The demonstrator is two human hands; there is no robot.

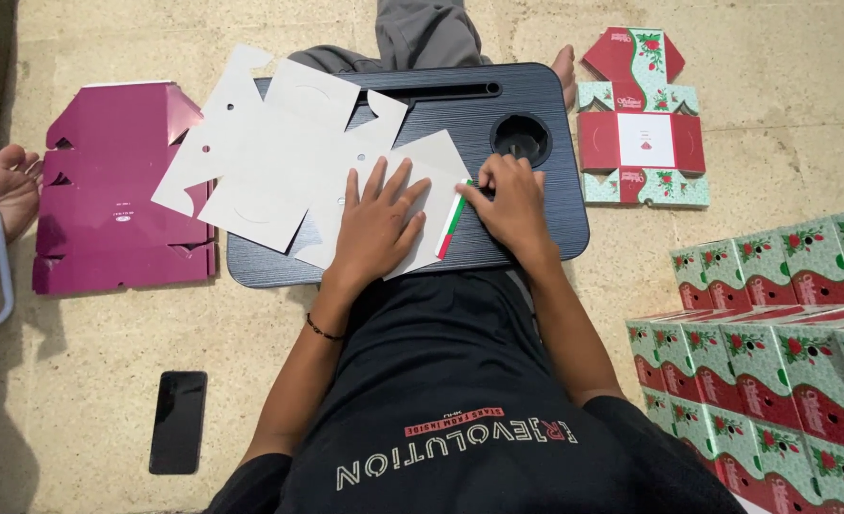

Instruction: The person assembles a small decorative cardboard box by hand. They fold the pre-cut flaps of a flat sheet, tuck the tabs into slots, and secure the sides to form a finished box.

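A flat white die-cut cardboard box blank (279, 157) lies printed side down on a dark lap tray (536, 105). My left hand (376, 221) presses flat on the blank's near part, fingers spread. My right hand (506, 202) pinches and folds the blank's right edge flap (454, 221), where a red and green printed strip shows. Both hands are over the tray's near half.
A stack of flat magenta blanks (122, 190) lies at left on the floor. One printed red and green blank (643, 119) lies at right. Several folded printed boxes (784, 352) are stacked at lower right. A black phone (177, 421) is at lower left. Another person's foot (10, 186) is at far left.
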